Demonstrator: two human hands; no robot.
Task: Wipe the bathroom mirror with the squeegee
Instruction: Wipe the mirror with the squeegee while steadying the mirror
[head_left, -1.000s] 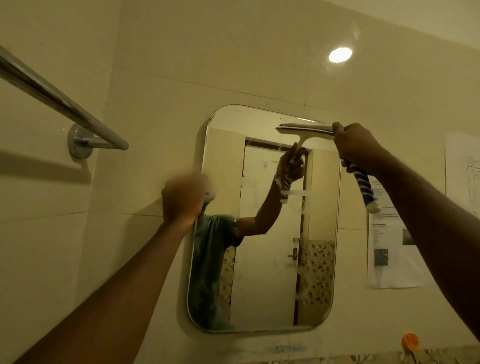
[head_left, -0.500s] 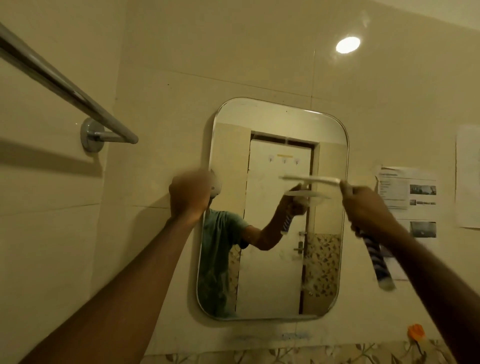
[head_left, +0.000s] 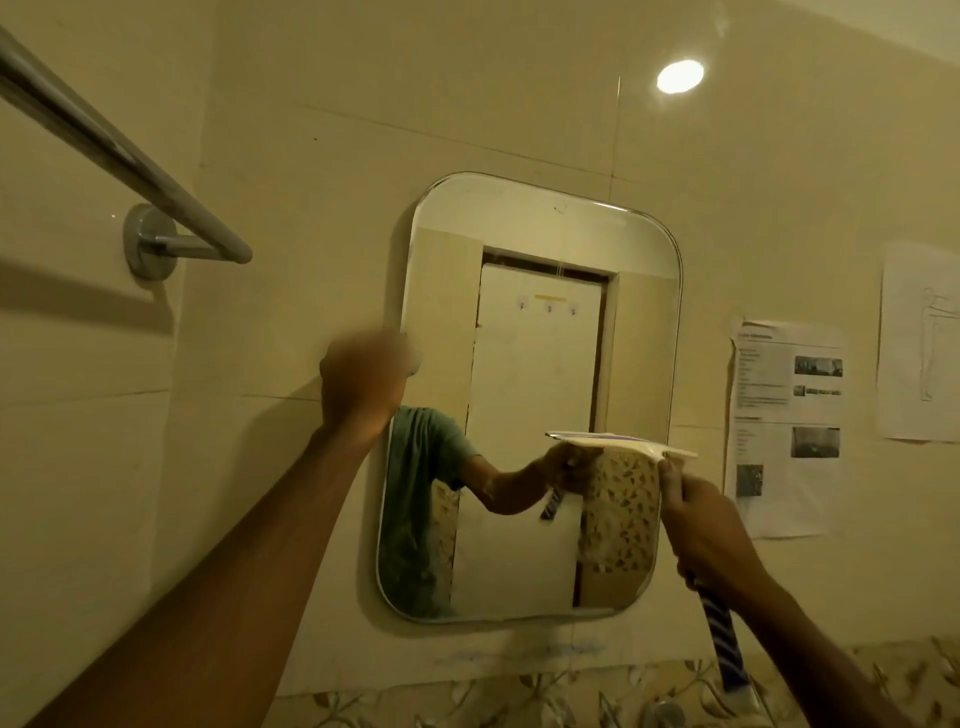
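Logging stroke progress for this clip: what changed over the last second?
The squeegee, gripped in the right hand, slid down the mirror's right side from the top edge to the lower half. The left hand stayed at the left edge.

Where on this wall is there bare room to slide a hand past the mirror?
Bare tile runs above the mirror and between the towel bar and its left edge. The right is crowded: right hand with squeegee, then taped papers. The left hand blocks the mirror's left edge.
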